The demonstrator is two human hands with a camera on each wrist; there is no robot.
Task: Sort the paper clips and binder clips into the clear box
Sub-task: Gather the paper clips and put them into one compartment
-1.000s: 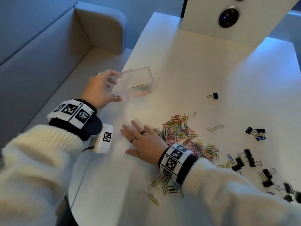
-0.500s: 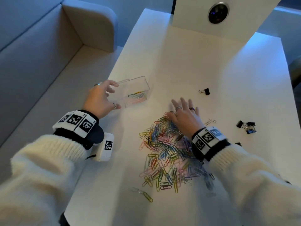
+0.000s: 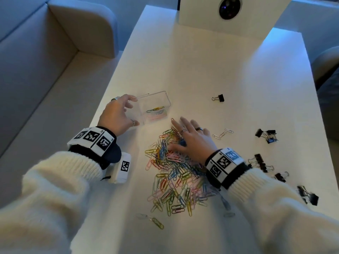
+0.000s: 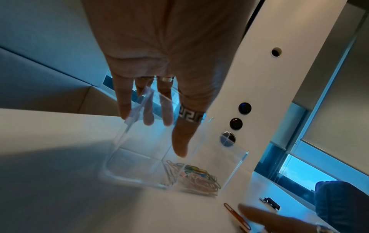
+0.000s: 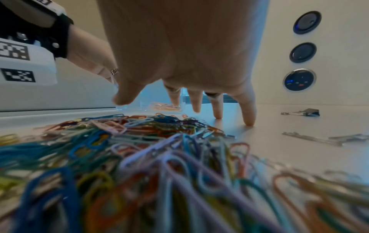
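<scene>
A clear box (image 3: pixel 161 99) stands near the table's left edge with a few coloured paper clips (image 3: pixel 156 111) inside. My left hand (image 3: pixel 128 110) grips its left end, thumb on the near wall and fingers over the far rim; the left wrist view shows this left hand (image 4: pixel 163 135) on the box (image 4: pixel 139 165). My right hand (image 3: pixel 189 132) lies flat, fingers straight and spread, on the far end of the big pile of coloured paper clips (image 3: pixel 174 173). In the right wrist view its fingertips (image 5: pixel 249 123) touch the table beyond the pile (image 5: pixel 139 138).
Black binder clips lie scattered: one (image 3: pixel 219 98) right of the box, others (image 3: pixel 266 135) along the right side down to the edge (image 3: pixel 308 196). Silver paper clips (image 3: pixel 222 133) lie right of my hand. A white panel with round buttons (image 3: pixel 229 7) stands at the back.
My right hand has slid from the pile's near left side across it to its far end, close to the box. The pile now lies spread under and behind it. My left hand stayed on the box.
</scene>
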